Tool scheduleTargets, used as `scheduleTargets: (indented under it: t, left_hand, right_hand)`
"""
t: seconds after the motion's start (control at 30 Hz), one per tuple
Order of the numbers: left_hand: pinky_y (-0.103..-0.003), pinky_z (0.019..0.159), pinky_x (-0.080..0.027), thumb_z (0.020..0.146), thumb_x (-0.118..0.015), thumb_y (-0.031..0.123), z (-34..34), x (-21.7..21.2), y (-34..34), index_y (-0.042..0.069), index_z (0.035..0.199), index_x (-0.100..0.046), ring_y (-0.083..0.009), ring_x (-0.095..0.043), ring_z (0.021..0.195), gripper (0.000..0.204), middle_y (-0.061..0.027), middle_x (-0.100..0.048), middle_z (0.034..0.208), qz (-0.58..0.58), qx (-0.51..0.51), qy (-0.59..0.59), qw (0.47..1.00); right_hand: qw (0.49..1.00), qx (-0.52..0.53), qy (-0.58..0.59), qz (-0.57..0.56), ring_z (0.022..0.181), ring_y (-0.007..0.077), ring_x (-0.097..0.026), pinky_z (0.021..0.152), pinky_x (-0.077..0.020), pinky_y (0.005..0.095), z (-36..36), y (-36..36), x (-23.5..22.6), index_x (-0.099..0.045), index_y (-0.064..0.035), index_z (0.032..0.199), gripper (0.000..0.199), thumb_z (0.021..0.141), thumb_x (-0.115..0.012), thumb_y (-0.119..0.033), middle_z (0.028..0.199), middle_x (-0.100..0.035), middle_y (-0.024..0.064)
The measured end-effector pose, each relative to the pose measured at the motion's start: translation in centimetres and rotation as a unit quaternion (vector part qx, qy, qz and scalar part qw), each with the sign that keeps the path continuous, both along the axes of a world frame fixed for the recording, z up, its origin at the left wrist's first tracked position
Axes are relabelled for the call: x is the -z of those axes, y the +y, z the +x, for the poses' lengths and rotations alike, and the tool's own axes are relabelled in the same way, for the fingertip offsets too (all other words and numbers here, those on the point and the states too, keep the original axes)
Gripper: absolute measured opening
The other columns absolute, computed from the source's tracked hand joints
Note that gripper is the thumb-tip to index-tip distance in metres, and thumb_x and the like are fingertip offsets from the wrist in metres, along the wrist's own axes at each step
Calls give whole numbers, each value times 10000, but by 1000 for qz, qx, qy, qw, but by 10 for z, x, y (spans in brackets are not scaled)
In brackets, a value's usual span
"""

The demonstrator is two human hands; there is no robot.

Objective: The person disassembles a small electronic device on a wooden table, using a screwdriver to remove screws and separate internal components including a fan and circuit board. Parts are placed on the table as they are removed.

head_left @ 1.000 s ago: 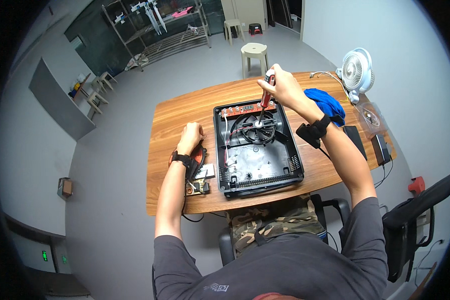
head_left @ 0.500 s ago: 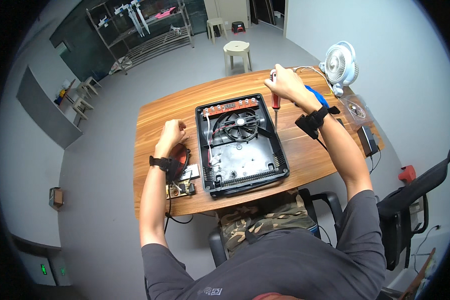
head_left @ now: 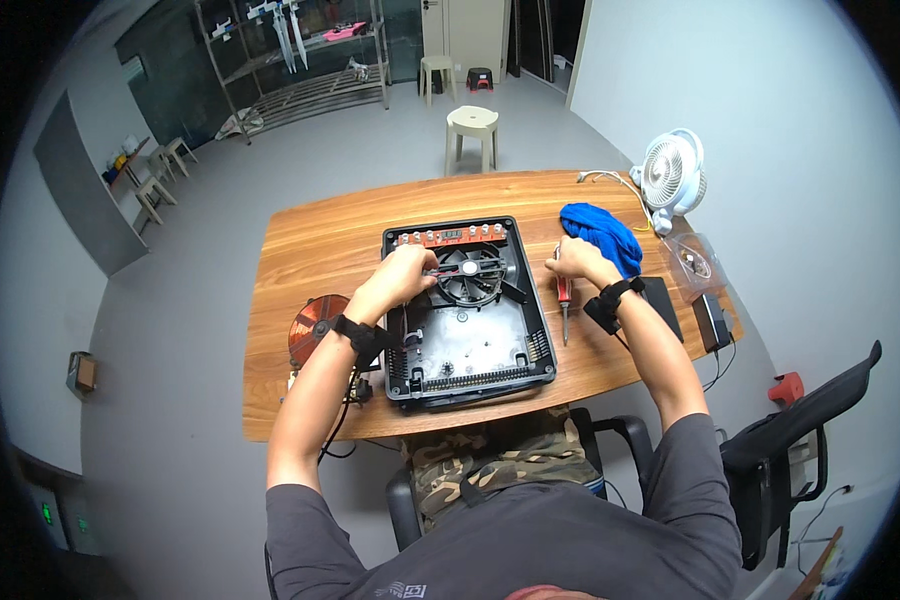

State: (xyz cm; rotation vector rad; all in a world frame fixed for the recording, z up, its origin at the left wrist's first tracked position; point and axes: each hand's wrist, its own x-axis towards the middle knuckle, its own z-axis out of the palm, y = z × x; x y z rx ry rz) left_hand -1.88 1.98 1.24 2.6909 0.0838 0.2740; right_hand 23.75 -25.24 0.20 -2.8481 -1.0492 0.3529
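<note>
An open black plastic housing [head_left: 470, 350], like the base of an induction cooker, lies on the wooden table in front of me. Inside are a black cooling fan [head_left: 460, 287] and, along the far edge, a narrow red circuit board [head_left: 482, 234]. My left hand [head_left: 402, 274] reaches over the housing's left side, fingers curled together beside the fan; what they grip, if anything, is hidden. To the right of the housing, my right hand [head_left: 582, 260] is closed around a red-handled screwdriver [head_left: 565, 292], its shaft pointing down toward the table.
Left of the housing sits a round copper coil [head_left: 310, 322], partly behind my left forearm. On the right are a blue cloth [head_left: 605, 230], a flat black object [head_left: 662, 305], a black power adapter [head_left: 712, 322], a clear plastic bag [head_left: 694, 262] and a white fan [head_left: 668, 175].
My left hand has moved right, from beside the coil to over the housing. The right hand has come nearer with the screwdriver. The view has shifted, showing more of the blue cloth.
</note>
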Motion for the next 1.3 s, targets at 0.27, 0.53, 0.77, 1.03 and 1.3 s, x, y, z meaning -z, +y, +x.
scheduleTargets:
  t: [0.27, 0.53, 0.77, 1.03, 1.3]
  left_hand:
    - [-432, 922, -542, 809, -790, 114, 19, 7, -13, 0, 1068, -713, -367, -680, 1049, 294, -200, -719, 1056, 44, 10, 24, 999]
    - [-447, 918, -545, 753, -779, 49, 37, 29, -9, -5, 1058, -693, -382, -658, 1057, 321, -186, -683, 1065, 72, 26, 10, 997]
    - [-459, 907, -551, 727, -729, 6, 42, 35, -13, -4, 1070, -671, -390, -662, 1037, 348, -188, -677, 1051, 98, -1, 17, 995]
    - [-455, 867, -569, 726, -757, 29, 40, 24, -10, 6, 1025, -715, -382, -701, 971, 303, -207, -725, 970, 109, -2, 37, 993]
    - [-449, 871, -565, 723, -788, 50, 30, 2, -4, 39, 1053, -730, -371, -702, 983, 335, -185, -733, 988, 117, -11, 44, 992]
  right_hand:
    - [1000, 9, -11, 25, 1076, 438, -676, 936, -549, 497, -10, 5, 24, -544, 84, 1245, 666, 855, -692, -435, 1128, -692, 308]
    - [998, 7, 6, 55, 1038, 497, -667, 924, -538, 544, -16, 5, 41, -523, 78, 1234, 667, 911, -627, -496, 1083, -687, 340]
    - [987, -76, -134, 52, 887, 458, -706, 762, -576, 527, -11, 8, -1, -655, 32, 1051, 601, 970, -565, -557, 945, -708, 297]
    - [969, -241, -25, 48, 1123, 378, -656, 928, -535, 493, -65, 52, -35, -661, -107, 1195, 443, 881, -744, -409, 1177, -691, 182]
    - [958, -277, -25, 65, 1097, 377, -659, 896, -552, 484, -68, 68, -33, -717, -87, 1135, 351, 871, -759, -315, 1157, -676, 189]
